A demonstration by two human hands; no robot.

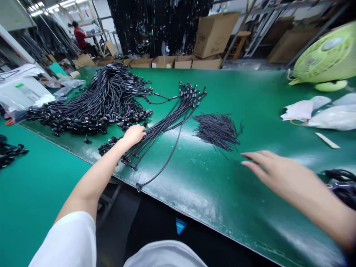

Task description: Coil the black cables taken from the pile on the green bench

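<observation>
My left hand (135, 134) lies on a bundle of black cables (167, 122) with small plugs at both ends. Its fingers curl around some of them. One cable (172, 152) strays from the bundle and bends toward the table's front edge. To the right of the bundle is a loose pile of short, thin black ties (217, 131). Just right of that pile my right hand (264, 165) hovers, slightly blurred, thumb and fingers apart and nothing visible between them.
A large heap of black cables (108, 92) covers the back left of the green table (256, 96). On the right are a lime-green fan (325, 55), white bags (333, 116), a white strip (327, 140) and black-handled items (343, 181). Cardboard boxes (164, 62) line the far edge; a person (80, 37) sits far off.
</observation>
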